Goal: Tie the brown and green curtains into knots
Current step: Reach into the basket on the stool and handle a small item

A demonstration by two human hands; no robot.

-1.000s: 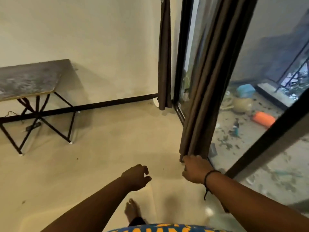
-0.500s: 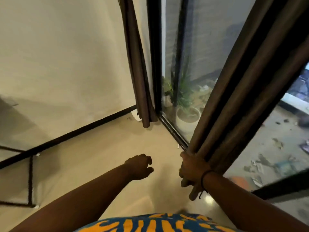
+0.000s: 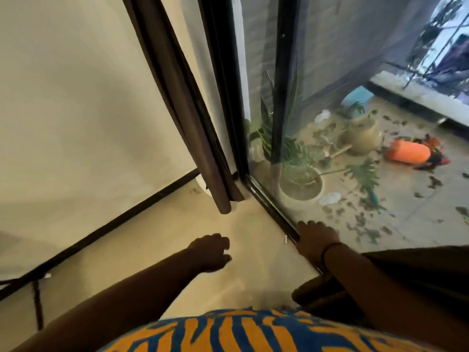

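Brown curtain (image 3: 396,273) fabric lies bunched low at the right, passing under the right forearm and ending in a rolled hem close to the person's patterned shirt (image 3: 253,331). The right hand (image 3: 316,240) is stretched forward past that bundle, over the sliding-door track (image 3: 271,212) at the foot of the glass; the view from behind does not show whether its fingers grip any cloth, so its state I cannot tell. A dark band sits on that wrist. The left hand (image 3: 210,252) hovers over the pale floor (image 3: 177,240), well apart from the fabric, fingers loosely curled and holding nothing.

The near bundle runs roughly sideways, from the right edge toward the person. A second brown curtain (image 3: 187,118) hangs in the corner by the door frame (image 3: 223,97), its long axis running from top centre down and rightward, its lower end just above the floor.

Beyond the glass, a potted plant (image 3: 300,184) stands close to the pane, with a tan pot (image 3: 363,138) and an orange object (image 3: 408,154) farther out on a littered balcony. A cream wall (image 3: 76,110) fills the left.
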